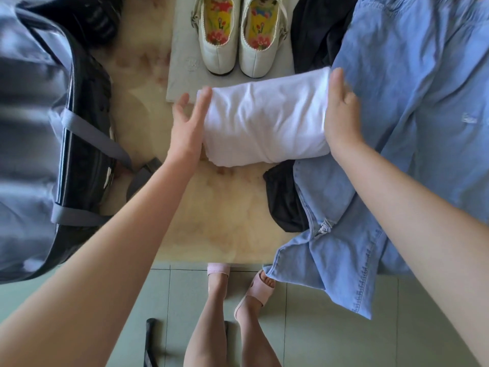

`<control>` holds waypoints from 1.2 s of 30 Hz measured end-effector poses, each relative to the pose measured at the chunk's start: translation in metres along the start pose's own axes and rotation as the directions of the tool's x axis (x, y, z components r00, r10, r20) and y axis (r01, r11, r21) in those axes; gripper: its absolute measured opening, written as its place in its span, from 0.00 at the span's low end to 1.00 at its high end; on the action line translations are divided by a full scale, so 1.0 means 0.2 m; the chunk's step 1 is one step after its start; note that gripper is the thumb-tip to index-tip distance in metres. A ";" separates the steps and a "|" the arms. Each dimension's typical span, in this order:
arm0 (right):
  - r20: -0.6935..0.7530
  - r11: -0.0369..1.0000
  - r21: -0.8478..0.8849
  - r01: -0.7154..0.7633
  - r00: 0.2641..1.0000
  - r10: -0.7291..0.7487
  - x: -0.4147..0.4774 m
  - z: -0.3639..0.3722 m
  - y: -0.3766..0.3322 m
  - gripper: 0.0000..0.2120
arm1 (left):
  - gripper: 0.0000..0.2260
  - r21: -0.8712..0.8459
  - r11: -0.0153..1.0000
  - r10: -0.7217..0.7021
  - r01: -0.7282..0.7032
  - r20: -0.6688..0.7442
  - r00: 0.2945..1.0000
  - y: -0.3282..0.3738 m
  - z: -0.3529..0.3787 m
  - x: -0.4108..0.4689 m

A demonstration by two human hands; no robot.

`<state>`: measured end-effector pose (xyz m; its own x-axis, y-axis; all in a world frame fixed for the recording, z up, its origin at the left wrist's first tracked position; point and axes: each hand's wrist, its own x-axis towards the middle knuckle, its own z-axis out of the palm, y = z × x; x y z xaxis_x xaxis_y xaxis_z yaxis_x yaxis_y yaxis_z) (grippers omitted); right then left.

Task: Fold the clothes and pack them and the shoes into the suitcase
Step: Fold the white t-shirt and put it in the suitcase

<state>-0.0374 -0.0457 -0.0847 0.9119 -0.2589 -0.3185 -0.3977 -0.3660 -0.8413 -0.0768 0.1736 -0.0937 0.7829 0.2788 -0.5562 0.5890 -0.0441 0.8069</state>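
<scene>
A folded white garment (264,128) is pressed between two flat hands at the middle of the table (225,221). The left hand (186,128) is laid against its left end and the right hand (341,115) against its right end, fingers straight. The open suitcase (79,128) is seen at the left, the shoes (238,35) at the far side, and denim clothes (410,102) at the right.

A tabletop (225,213) of glossy cream stone was seen, veined faintly in pinkish brown, and soft light was mirrored as a pale sheen toward its far left. Below its near edge, a floor (317,313) of pale green tiles was divided by lighter grout lines. A dark narrow bar (149,340) was seen over the tiles.
</scene>
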 end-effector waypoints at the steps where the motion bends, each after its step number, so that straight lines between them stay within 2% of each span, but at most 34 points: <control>1: 0.055 0.998 0.023 -0.058 0.997 0.057 0.03 0.00 0.01 0.27 | 0.42 0.028 1.000 -0.009 0.007 0.050 0.999 -0.02 -0.01 -0.01; 2: 0.108 0.996 0.002 -0.085 0.991 0.084 0.03 -0.02 0.01 0.31 | 0.46 0.058 0.998 -0.018 0.012 0.098 0.995 -0.05 -0.02 -0.01; 3: 0.154 0.997 -0.024 -0.078 0.985 0.081 0.03 -0.04 0.02 0.31 | 0.49 0.096 0.995 -0.015 0.002 0.133 0.991 -0.08 -0.04 -0.03; 5: 0.241 0.997 -0.070 -0.016 0.970 0.032 -0.01 -0.07 0.08 0.21 | 0.49 0.218 0.973 0.044 -0.077 0.152 0.987 -0.14 -0.06 -0.05; 6: 0.259 0.996 -0.084 0.021 0.966 0.002 -0.03 -0.09 0.11 0.22 | 0.47 0.275 0.954 0.084 -0.120 0.140 0.987 -0.15 -0.07 -0.05; 10: 0.129 0.984 -0.089 0.154 0.981 -0.141 -0.11 -0.11 0.16 0.23 | 0.37 0.359 0.897 0.266 -0.260 0.032 0.963 -0.16 -0.05 -0.07; 12: 0.053 0.972 -0.157 0.175 0.984 -0.169 -0.14 -0.10 0.18 0.22 | 0.33 0.390 0.871 0.328 -0.299 -0.007 0.945 -0.17 -0.04 -0.09; 14: 0.026 0.954 -0.255 0.155 0.988 -0.153 -0.18 -0.09 0.21 0.21 | 0.31 0.411 0.866 0.310 -0.284 0.004 0.951 -0.22 -0.01 -0.11; 16: 0.022 0.948 -0.303 0.094 0.996 -0.092 -0.22 -0.08 0.26 0.22 | 0.30 0.423 0.881 0.215 -0.211 0.037 0.976 -0.29 0.01 -0.14; 19: -0.005 0.926 -0.362 0.102 0.994 -0.112 -0.27 -0.05 0.29 0.21 | 0.32 0.354 0.922 0.148 -0.155 0.047 0.988 -0.34 0.02 -0.17; 22: -0.060 0.971 -0.234 0.041 0.997 -0.056 -0.30 -0.06 0.29 0.24 | 0.47 0.201 0.963 0.176 -0.180 0.038 0.984 -0.37 0.01 -0.26; 24: -0.004 0.991 -0.132 0.020 1.000 -0.021 -0.33 -0.10 0.31 0.27 | 0.53 0.231 0.946 0.229 -0.229 0.026 0.973 -0.44 0.00 -0.31; 27: 0.126 0.998 -0.060 0.000 0.992 0.008 -0.37 -0.15 0.35 0.30 | 0.48 0.267 0.941 0.233 -0.207 -0.072 0.970 -0.49 0.01 -0.31; 30: 0.131 0.996 -0.090 0.007 0.991 0.005 -0.36 -0.17 0.34 0.28 | 0.44 0.267 0.930 0.280 -0.254 -0.062 0.958 -0.47 0.04 -0.29; 34: 0.139 0.993 -0.091 0.074 0.988 -0.061 -0.31 -0.20 0.26 0.28 | 0.41 0.344 0.851 0.439 -0.398 -0.049 0.897 -0.42 -0.01 -0.27; 36: 0.154 0.988 -0.123 0.089 0.986 -0.069 -0.29 -0.19 0.25 0.29 | 0.41 0.360 0.832 0.468 -0.421 -0.049 0.882 -0.42 -0.04 -0.27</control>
<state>-0.1141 -0.0830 -0.0922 0.9420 -0.0917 -0.3229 -0.3245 -0.4949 -0.8061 -0.1702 0.1692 -0.1288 0.9566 0.2725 -0.1034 0.2324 -0.4994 0.8346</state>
